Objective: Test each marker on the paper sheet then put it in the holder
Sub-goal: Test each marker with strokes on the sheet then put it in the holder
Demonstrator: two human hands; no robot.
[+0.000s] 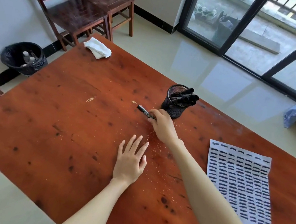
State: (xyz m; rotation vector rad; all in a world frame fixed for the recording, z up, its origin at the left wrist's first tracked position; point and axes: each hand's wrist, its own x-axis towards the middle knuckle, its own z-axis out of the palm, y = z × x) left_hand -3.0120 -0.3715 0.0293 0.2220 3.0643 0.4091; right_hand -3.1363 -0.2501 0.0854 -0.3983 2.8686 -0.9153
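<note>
Nearest, the left hand (130, 162) lies flat on the reddish, knot-speckled wooden table (60, 121), fingers straight and slightly spread, while to the right a white paper sheet (241, 185) lies covered in rows of short dark strokes. Farther on, the right hand (162, 125) curls its fingers round a slim black marker (144, 112) (its free end points away to the left), just beside the round black mesh holder (174, 105) bristling with more markers. A crumpled white cloth (97, 48) sits at the far edge.
</note>
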